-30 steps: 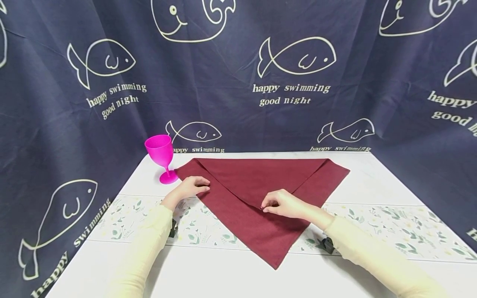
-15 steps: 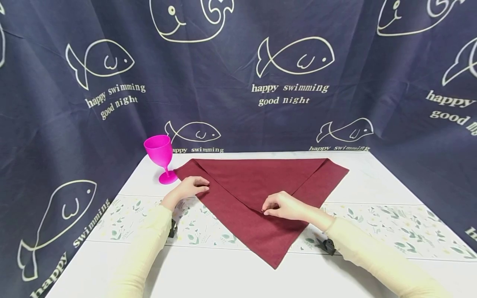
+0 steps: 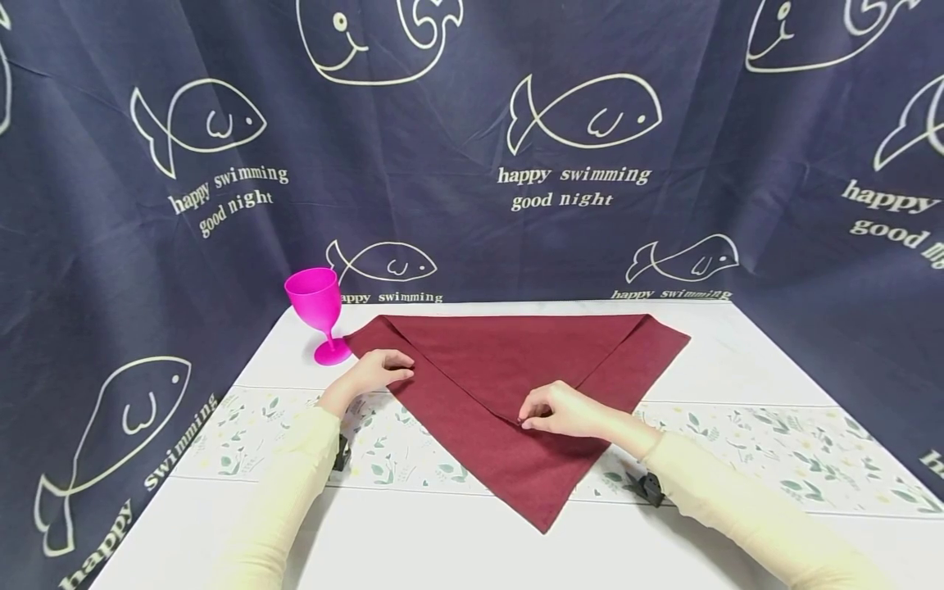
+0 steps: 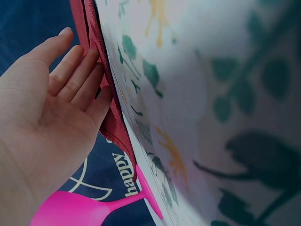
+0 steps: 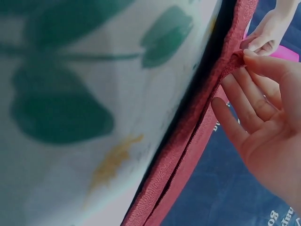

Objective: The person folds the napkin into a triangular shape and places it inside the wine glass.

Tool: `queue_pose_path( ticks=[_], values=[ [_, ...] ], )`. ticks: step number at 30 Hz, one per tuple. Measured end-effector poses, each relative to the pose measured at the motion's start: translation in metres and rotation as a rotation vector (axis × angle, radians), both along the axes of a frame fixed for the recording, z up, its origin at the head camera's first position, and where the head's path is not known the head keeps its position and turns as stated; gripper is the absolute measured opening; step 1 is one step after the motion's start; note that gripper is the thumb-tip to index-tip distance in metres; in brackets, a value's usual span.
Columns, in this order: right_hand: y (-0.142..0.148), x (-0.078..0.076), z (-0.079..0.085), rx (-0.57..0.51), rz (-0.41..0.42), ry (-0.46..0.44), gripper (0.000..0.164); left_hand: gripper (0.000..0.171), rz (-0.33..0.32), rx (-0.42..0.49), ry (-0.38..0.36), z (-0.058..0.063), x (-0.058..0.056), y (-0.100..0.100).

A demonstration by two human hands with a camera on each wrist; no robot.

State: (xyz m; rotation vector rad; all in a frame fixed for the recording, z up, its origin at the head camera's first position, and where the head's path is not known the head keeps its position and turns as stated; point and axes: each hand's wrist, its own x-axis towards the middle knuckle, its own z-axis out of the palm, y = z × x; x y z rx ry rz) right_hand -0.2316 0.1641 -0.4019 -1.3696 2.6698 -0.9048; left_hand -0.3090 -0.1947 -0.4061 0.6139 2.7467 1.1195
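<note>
The cloth (image 3: 509, 360) at the centre is plain dark red, the cup (image 3: 318, 303) at middle left bright pink. The curtain (image 3: 413, 192) across the top is navy with cream fish outlines and lettering. The white table (image 3: 442, 545) has a band (image 3: 782, 455) of green leaves with yellow touches. The sleeves (image 3: 286, 487), lower left and right, are cream.

Bright, even light across the counter (image 3: 428, 545)!
Soft shadows beside both sleeves (image 3: 295, 483); wrist views dimmer, the nearest leaf print (image 5: 61, 103) blurred.
</note>
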Motion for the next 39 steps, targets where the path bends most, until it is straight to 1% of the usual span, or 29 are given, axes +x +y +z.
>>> queue_pose_path(
  ticks=[6,12,17,22,25,29,35,37,39],
  values=[
    [-0.001,0.001,-0.001,0.012,0.027,0.032,0.003,0.029,-0.005,-0.012,0.012,0.000,-0.001,0.001],
    [-0.001,0.001,0.001,-0.006,0.075,0.080,0.009,0.028,0.001,-0.011,0.008,0.000,-0.001,0.001],
    [0.000,0.000,0.001,-0.014,0.099,0.072,0.015,0.028,-0.005,-0.017,0.015,0.001,0.000,0.001],
    [0.001,0.000,0.000,-0.003,0.087,0.050,0.020,0.027,0.000,-0.019,0.008,0.000,0.001,0.001],
    [0.001,0.000,-0.001,0.007,0.081,0.049,0.020,0.027,0.001,-0.018,0.006,0.000,0.001,0.001],
    [0.002,0.000,0.000,0.016,0.085,0.042,0.015,0.028,-0.006,-0.019,0.016,0.001,0.000,0.001],
    [0.007,-0.001,-0.002,-0.002,0.102,0.030,0.008,0.025,-0.019,-0.026,0.026,-0.001,0.000,0.001],
    [0.010,-0.001,0.000,0.001,0.082,0.035,0.005,0.024,-0.021,-0.032,0.042,-0.001,0.000,0.001],
    [0.015,-0.002,0.004,0.013,0.039,0.042,0.006,0.024,-0.018,-0.043,0.066,-0.001,-0.001,0.001]
  ],
)
